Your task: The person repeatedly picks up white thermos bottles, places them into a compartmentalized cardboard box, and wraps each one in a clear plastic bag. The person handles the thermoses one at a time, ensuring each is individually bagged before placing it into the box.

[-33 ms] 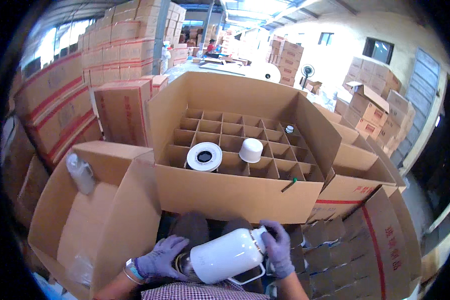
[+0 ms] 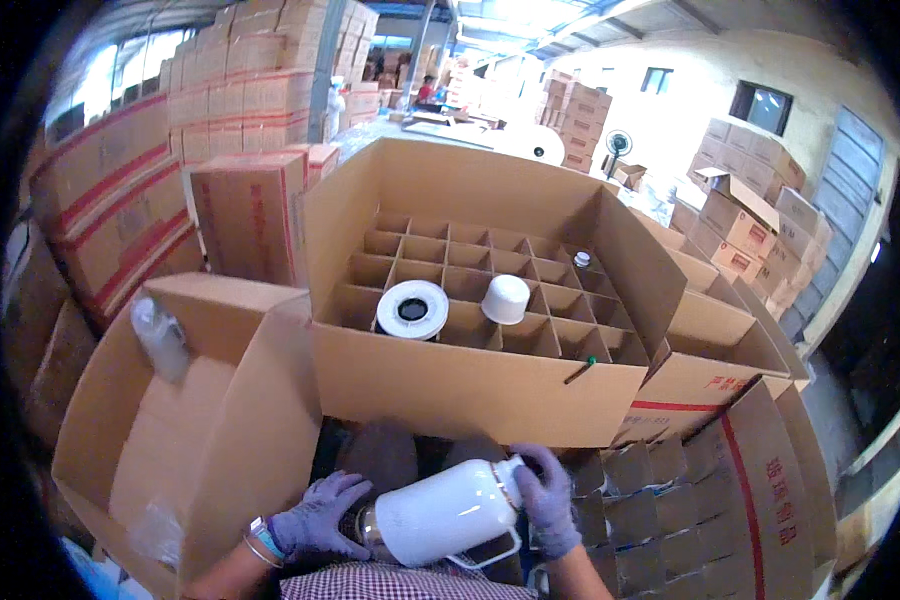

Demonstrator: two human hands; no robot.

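Observation:
A white thermos jug (image 2: 445, 513) with a looped handle lies tilted across my lap, its neck toward the upper right. My left hand (image 2: 320, 517), in a purple-grey glove, holds the shiny base end between spread thumb and fingers. At the other end, my gloved right hand (image 2: 548, 500) has its fingers closed around the white neck piece. Part of what the right fingers grip is hidden. Beyond the jug stands a large divided carton (image 2: 470, 385). On its dividers rest a white ring-shaped part (image 2: 412, 310) with a dark centre and a white cup-shaped lid (image 2: 506, 300).
To the left is an open carton (image 2: 215, 440) with a plastic-wrapped item (image 2: 160, 338) inside. A divided carton (image 2: 660, 520) sits low at the right, with another open carton (image 2: 685, 385) behind it. Stacked boxes (image 2: 110, 190) rise at the left; a fan (image 2: 618, 145) stands farther back.
The jug and both hands have shifted very slightly left relative to the large carton. The hold on the jug looks the same, and the view has moved a little.

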